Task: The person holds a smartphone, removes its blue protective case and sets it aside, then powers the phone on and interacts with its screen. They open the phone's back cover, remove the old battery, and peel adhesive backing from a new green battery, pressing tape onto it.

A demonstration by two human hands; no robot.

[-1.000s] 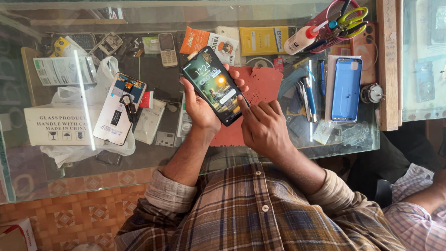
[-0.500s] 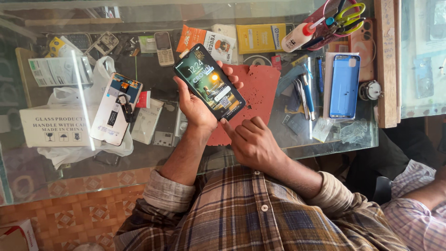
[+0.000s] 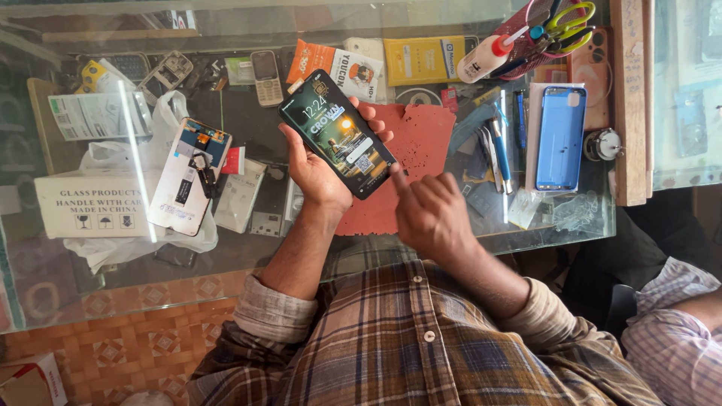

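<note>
I hold the phone [image 3: 338, 134] in my left hand [image 3: 320, 169], fingers wrapped round its edges, screen up and lit, tilted across the red mat [image 3: 410, 162] on the glass counter [image 3: 316, 248]. My right hand [image 3: 429, 210] is loosely curled with the index finger out, its tip touching the phone's lower corner — it grips nothing.

To do this well, I judge the left hand should keep the phone steady by its edges only, with no fingertip straying onto the glass, so that the one touch that registers is the right index finger's. That finger sits right at the corner; a touch there is best made with the pad, light and square, rather than with the nail or from the side, which could slip off the edge. I would hold the phone over the mat rather than over bare glass — a drop there would be softer.

A loose screen part [image 3: 188, 177] lies on a plastic bag to the left, a blue case [image 3: 560, 135] to the right beside some pens [image 3: 500, 146], and a cup of tools [image 3: 541, 34] stands at the far edge. All are well apart from my hands. Another person's sleeve [image 3: 673, 331] shows at the lower right.
</note>
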